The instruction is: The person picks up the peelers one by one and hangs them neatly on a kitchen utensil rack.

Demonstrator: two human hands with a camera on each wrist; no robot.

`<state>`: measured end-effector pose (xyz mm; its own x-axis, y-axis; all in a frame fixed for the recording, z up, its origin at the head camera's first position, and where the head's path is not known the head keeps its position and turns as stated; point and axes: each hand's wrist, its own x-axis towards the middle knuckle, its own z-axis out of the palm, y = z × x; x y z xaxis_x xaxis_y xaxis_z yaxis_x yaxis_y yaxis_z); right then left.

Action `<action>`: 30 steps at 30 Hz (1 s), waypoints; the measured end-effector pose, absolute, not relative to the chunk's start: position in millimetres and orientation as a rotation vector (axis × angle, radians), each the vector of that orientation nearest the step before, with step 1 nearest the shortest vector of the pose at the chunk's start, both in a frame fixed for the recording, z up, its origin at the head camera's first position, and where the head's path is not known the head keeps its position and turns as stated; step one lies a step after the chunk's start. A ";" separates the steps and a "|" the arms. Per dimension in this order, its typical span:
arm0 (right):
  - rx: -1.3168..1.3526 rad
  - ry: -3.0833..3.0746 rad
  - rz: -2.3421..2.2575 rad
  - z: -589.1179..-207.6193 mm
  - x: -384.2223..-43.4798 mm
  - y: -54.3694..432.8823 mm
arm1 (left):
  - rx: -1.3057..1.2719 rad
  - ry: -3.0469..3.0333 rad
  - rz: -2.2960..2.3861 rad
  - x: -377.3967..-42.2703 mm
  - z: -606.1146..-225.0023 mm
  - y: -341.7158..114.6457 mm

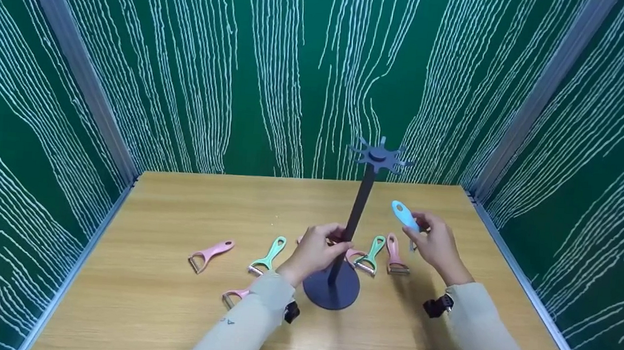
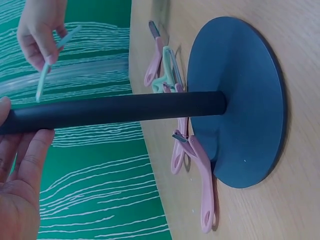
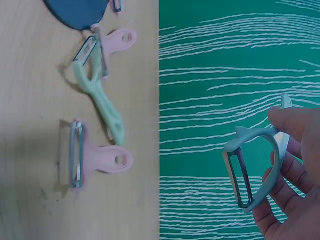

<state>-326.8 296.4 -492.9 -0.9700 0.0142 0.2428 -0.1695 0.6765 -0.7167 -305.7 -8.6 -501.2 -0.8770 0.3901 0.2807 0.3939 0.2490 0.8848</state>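
My left hand (image 1: pixel 313 252) grips the dark pole (image 1: pixel 361 200) of an upright stand about midway up. The pole rises from a round base (image 2: pixel 250 100) and carries a star-shaped top (image 1: pixel 377 156) with several hook arms. To its right, my right hand (image 1: pixel 438 248) holds a light blue peeler (image 1: pixel 405 215) above the table, the handle's holed end pointing up and away. In the right wrist view the peeler's metal blade (image 3: pixel 240 177) hangs below the thumb and fingers. The hook arms carry nothing.
Right of the base lie a green peeler (image 1: pixel 375 251) and a pink peeler (image 1: pixel 393 252); another pink peeler (image 3: pixel 117 41) is beside them. On the left are a green peeler (image 1: pixel 271 252) and pink peelers (image 1: pixel 212 253), one partly under my left sleeve. Green walls enclose the wooden table (image 1: pixel 171 308).
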 end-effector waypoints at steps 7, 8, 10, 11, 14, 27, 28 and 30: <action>0.193 -2.579 1.169 -480.0 -319.5 286.2 | -0.797 -2.480 -1.715 -306.4 -499.7 -8.7; 0.200 -2.569 1.170 -478.4 -318.5 284.9 | -0.799 -2.480 -1.714 -306.5 -499.6 -8.6; 0.199 -2.561 1.181 -475.7 -316.3 282.6 | -0.789 -2.490 -1.725 -306.2 -499.2 -8.6; 0.199 -2.558 1.187 -474.4 -315.3 281.7 | -0.786 -2.491 -1.732 -306.1 -499.1 -8.7; 0.194 -2.553 1.193 -472.0 -312.8 279.9 | -0.772 -2.496 -1.741 -306.1 -499.6 -8.4; 0.248 -2.460 1.134 -461.8 -304.4 272.6 | -0.789 -2.481 -1.737 -308.5 -502.9 -8.1; 0.249 -2.449 1.134 -460.3 -303.2 271.7 | -0.788 -2.483 -1.741 -308.5 -503.3 -8.2; 0.251 -2.429 1.137 -457.3 -300.9 270.2 | -0.786 -2.488 -1.743 -308.0 -503.4 -8.7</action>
<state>-300.9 270.2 -457.3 -0.8850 0.0230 0.4651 -0.3424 0.6447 -0.6834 -308.0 -8.7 -503.4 -0.8744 0.3956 0.2808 0.3991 0.2573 0.8801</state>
